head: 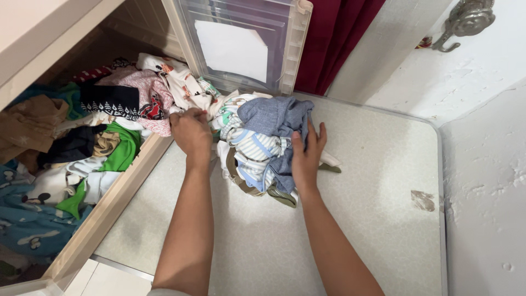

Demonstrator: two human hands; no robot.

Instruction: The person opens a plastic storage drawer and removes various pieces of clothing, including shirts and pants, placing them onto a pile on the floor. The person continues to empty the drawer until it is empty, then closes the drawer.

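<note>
We press our right hand [307, 156], fingers together, flat on the pile of small clothes [263, 145] lying mid-table [372, 219]. Our left hand [192, 132] grips the pile's left edge, fingers curled. Beyond the pile stands a clear plastic bin [246, 44].

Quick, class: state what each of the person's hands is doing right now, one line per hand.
Left hand: closed, gripping the edge of the pile of small clothes.
Right hand: open, fingers spread, pressing flat on the blue garment atop that pile.
</note>
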